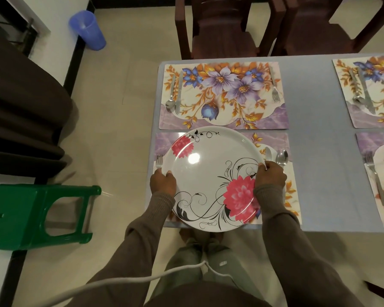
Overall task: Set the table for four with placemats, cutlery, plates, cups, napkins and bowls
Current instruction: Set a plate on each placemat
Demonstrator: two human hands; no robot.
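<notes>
- While both hands held it, the big flowered plate (211,173) sat over the near placemat (273,142), its near rim sticking out past the table (315,151) edge.
- The left hand (163,181) gripped the plate's left rim with the thumb on top, and the right hand (271,175) gripped the right rim the same way.
- The plate looked stiff and shiny, so it was likely slippery and could break if dropped; holding it by two opposite rims seemed the safe way.
- It looked light enough to move easily, though I could not tell if it was touching the mat yet.
- Just outside the left hand lay a fork (159,161). Just past the right hand lay a knife (268,154) and a spoon (282,157).
- Beyond the hands, the far placemat (223,96) held a spoon, a knife and a fork, but no plate yet.
- Well off to the right of the right hand, two more placemats (364,94) held cutlery too.
- No cups, napkins or bowls showed on the table, so much of the job looked left to do.
- Far past the left hand, a blue bin (87,29) stood on the floor, and I could not see anything inside it.
</notes>
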